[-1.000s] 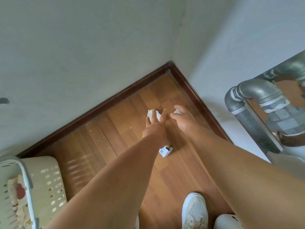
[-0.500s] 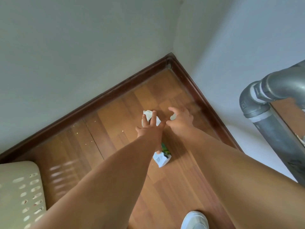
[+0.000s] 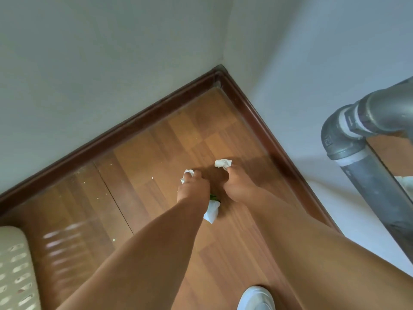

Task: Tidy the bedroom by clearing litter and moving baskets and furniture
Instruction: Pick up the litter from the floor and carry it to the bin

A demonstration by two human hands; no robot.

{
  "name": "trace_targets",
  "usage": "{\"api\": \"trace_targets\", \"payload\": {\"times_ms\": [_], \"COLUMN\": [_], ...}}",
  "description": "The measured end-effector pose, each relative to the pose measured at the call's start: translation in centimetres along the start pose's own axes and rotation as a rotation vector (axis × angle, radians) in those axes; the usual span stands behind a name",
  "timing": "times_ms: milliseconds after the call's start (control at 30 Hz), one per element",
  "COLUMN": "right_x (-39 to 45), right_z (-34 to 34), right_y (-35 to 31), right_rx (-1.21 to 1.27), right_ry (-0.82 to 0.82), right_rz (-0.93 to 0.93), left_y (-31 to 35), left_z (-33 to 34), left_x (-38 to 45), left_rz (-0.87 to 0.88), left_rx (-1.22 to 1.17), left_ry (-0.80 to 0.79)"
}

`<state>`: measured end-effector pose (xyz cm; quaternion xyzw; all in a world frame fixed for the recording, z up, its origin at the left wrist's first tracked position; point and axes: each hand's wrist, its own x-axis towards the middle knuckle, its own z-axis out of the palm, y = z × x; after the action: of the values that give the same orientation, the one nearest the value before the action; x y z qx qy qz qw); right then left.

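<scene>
Upright carton point(image 3: 211, 210) (green end wallward) underhand

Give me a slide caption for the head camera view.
Left hand and right hand each grip a crumpled paper scrap off the wooden floor.

Bare forearms without sleeves, and one white shoe point(image 3: 256, 298) on a foot.

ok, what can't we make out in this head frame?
- Carton, head view: the left hand and forearm cover most of it; print unreadable.
- Left paper wad: mostly behind the curled fingers.
- Right paper wad: its lower part is inside the right hand.
- Basket: cut off by the left edge; contents unseen.
- Shoe: cropped by the bottom edge.
</scene>
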<state>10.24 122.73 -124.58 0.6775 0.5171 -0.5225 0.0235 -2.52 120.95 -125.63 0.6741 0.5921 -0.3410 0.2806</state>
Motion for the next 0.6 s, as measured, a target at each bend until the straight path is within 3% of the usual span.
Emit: {"api": "trace_targets", "payload": {"times_ms": [300,600], "right_x": [-8.6,-25.0], "right_z": [0.7,-2.0], "right_y": [-6.0,-18.5], "right_rx": [0.325,0.538], "right_ry": [0.200,0.325], "right_rz": [0.096,-0.031], "left_y": [-3.5,-7.7], "left_z": [-5.2,-13.6], "left_x": [-9.3,-26.4], "left_rz": [-0.063,-0.122], "left_rx": [-0.281,-0.602], "left_ry": [0.237,0.409]}}
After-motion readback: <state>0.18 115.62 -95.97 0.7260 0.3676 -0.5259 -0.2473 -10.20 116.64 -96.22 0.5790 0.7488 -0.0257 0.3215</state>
